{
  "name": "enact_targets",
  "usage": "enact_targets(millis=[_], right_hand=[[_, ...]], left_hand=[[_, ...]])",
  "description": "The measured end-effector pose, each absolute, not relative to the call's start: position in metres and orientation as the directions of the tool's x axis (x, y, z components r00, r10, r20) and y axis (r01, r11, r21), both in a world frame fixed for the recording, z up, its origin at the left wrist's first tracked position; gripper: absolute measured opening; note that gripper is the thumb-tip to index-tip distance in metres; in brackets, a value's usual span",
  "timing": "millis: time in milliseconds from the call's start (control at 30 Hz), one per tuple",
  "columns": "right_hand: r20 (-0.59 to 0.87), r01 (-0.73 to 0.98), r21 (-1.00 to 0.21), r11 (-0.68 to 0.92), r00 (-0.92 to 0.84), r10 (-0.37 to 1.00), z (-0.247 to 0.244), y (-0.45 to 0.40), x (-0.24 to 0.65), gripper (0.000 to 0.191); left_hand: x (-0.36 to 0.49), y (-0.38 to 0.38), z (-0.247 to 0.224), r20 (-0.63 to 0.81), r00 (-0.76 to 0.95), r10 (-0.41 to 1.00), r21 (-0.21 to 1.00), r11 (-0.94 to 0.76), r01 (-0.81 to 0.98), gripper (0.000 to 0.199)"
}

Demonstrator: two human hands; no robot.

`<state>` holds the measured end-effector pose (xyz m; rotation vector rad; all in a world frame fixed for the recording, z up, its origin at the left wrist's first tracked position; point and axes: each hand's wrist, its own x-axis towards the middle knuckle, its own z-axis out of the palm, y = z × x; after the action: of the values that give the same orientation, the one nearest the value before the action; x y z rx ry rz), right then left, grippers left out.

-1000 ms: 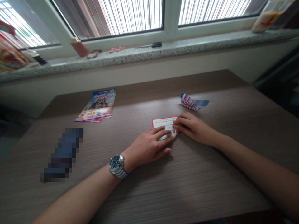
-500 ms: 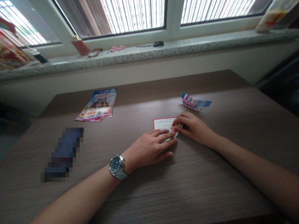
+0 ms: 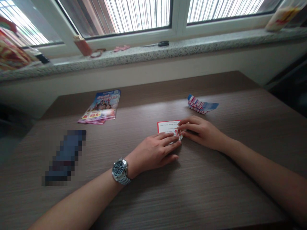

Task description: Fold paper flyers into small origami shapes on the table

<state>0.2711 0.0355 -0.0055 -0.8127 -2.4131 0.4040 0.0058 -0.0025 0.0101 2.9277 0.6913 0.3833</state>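
Note:
A small white paper with a red border [image 3: 168, 126] lies on the brown table [image 3: 182, 198], printed side up. My left hand [image 3: 155, 151], with a metal watch on its wrist, rests on the paper's near edge, palm down and fingers spread. From the right, my right hand [image 3: 201, 131] touches the paper's right edge with its fingertips, its fingers stretched and apart. Part of the paper is hidden under the fingers. Behind my right hand stands a creased blue and pink paper piece [image 3: 201, 105].
A stack of colourful flyers [image 3: 103, 107] lies at the back left, with a blurred dark object [image 3: 66, 156] nearer. On the stone windowsill [image 3: 192, 48] are a dark-handled tool [image 3: 163, 43], a pink container [image 3: 83, 47] and packages at both ends.
The fingers of my right hand have straightened and flattened over the paper's right edge, where they were bent and pinched before. My left hand has stayed in place.

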Motion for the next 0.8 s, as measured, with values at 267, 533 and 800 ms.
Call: enact_targets(millis=[267, 533, 800], right_hand=[[0.370, 0.412, -0.392, 0.823, -0.748, 0.551, -0.003, 0.026, 0.280, 0.031], [0.296, 0.419, -0.382, 0.824, -0.789, 0.539, -0.008, 0.025, 0.287, 0.046], [0.271, 0.430, -0.387, 0.816, -0.793, 0.546, -0.011, 0.024, 0.288, 0.049]], left_hand=[[0.005, -0.002, 0.009, 0.236, 0.857, 0.458, 0.184, -0.887, 0.424, 0.042], [0.005, -0.002, 0.010, 0.211, 0.864, 0.458, 0.153, -0.888, 0.433, 0.044], [0.005, -0.002, 0.010, 0.197, 0.866, 0.459, 0.146, -0.887, 0.437, 0.043]])
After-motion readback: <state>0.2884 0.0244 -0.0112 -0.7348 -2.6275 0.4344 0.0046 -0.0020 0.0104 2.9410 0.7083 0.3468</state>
